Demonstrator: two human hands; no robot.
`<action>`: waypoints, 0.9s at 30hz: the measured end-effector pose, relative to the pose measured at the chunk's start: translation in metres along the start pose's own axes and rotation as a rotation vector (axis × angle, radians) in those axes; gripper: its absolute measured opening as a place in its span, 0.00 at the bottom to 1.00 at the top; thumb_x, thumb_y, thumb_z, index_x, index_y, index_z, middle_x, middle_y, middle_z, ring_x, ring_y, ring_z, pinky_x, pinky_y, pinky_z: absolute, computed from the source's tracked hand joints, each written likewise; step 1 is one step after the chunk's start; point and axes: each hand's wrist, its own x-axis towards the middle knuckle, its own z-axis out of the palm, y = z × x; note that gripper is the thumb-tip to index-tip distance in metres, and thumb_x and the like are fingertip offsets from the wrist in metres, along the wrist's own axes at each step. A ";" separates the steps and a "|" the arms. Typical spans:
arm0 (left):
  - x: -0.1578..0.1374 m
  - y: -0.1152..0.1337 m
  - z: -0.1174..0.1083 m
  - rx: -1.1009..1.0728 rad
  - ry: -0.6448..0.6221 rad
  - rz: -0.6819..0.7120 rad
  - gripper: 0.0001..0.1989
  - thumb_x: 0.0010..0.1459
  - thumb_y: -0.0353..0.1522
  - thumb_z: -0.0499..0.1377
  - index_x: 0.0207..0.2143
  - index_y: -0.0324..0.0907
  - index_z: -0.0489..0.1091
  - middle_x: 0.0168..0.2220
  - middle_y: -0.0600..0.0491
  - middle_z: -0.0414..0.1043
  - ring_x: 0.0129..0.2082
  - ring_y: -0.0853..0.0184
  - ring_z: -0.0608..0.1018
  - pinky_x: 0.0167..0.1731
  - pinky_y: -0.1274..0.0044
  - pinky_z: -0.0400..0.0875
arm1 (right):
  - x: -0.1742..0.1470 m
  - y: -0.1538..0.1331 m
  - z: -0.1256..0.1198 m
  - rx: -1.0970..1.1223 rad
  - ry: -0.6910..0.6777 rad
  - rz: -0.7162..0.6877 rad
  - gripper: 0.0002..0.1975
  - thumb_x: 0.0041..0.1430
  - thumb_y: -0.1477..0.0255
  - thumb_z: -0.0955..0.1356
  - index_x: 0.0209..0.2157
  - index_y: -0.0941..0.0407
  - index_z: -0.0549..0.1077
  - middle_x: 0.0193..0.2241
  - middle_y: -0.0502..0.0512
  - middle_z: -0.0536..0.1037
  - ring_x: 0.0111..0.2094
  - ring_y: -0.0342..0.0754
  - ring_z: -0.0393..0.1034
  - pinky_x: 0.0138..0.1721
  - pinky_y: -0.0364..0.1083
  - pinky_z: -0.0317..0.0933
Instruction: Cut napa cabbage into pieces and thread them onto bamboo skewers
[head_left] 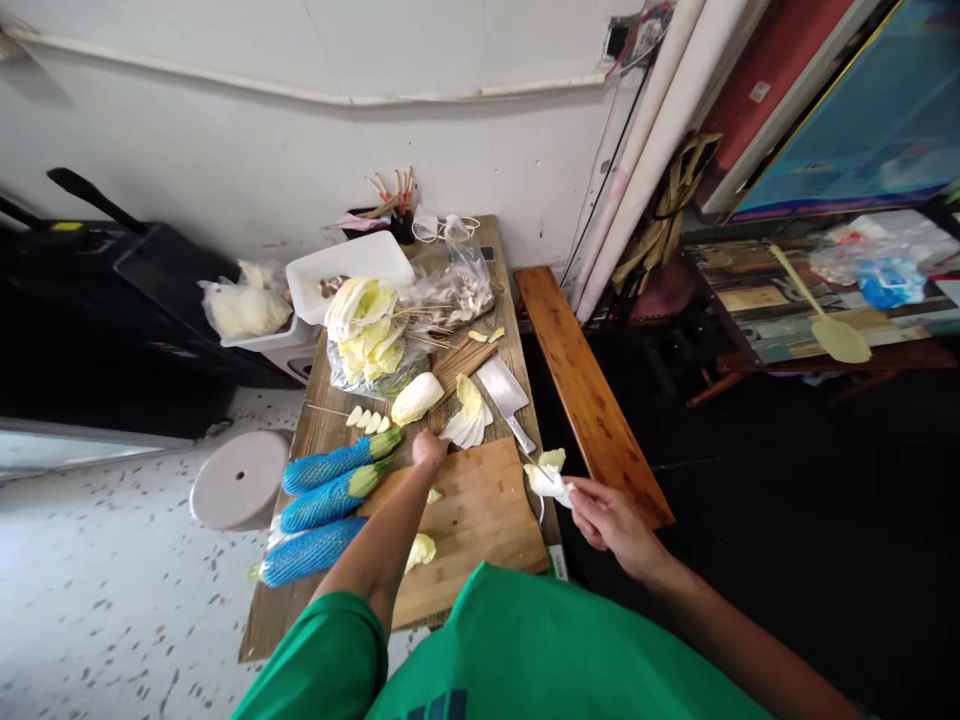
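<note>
Wooden table [300, 610], cleaver [503, 388] near chopping board [484, 510]

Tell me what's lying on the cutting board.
On the cutting board lie at least two pale-yellow leaf pieces. The left forearm and green shirt cover parts of it; anything beneath them can't be seen.

White cabbage leaves [469, 416], apparently yellow-edged

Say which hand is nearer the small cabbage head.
Left. Left hand: just in front of the cabbage head; right hand: farther right, past the cutting board.
</note>
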 end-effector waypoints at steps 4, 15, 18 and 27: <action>-0.003 0.002 -0.012 -0.145 -0.037 -0.027 0.17 0.57 0.36 0.55 0.48 0.39 0.64 0.47 0.48 0.66 0.43 0.62 0.72 0.40 0.66 0.69 | 0.004 0.000 0.009 -0.080 0.010 -0.070 0.21 0.56 0.54 0.62 0.38 0.59 0.68 0.16 0.42 0.58 0.14 0.36 0.48 0.14 0.39 0.41; -0.122 -0.031 -0.052 -0.724 -0.090 0.104 0.12 0.55 0.28 0.55 0.43 0.34 0.65 0.33 0.49 0.73 0.31 0.70 0.76 0.32 0.78 0.70 | -0.001 0.012 0.061 -0.784 0.053 -0.410 0.17 0.55 0.60 0.64 0.41 0.56 0.73 0.35 0.57 0.78 0.32 0.48 0.72 0.33 0.43 0.63; -0.170 -0.053 -0.071 -0.754 0.006 0.160 0.18 0.51 0.28 0.57 0.46 0.36 0.65 0.27 0.54 0.72 0.25 0.71 0.74 0.28 0.79 0.68 | -0.006 0.011 0.081 -0.823 -0.025 -0.464 0.18 0.56 0.61 0.63 0.42 0.57 0.73 0.36 0.58 0.78 0.34 0.48 0.72 0.34 0.43 0.63; -0.272 -0.104 -0.137 -0.622 0.015 0.384 0.10 0.47 0.37 0.59 0.25 0.39 0.68 0.15 0.60 0.60 0.15 0.75 0.63 0.16 0.82 0.54 | -0.033 0.018 0.128 -1.020 -0.108 -0.526 0.16 0.55 0.59 0.63 0.27 0.57 0.73 0.19 0.48 0.71 0.21 0.42 0.63 0.23 0.40 0.54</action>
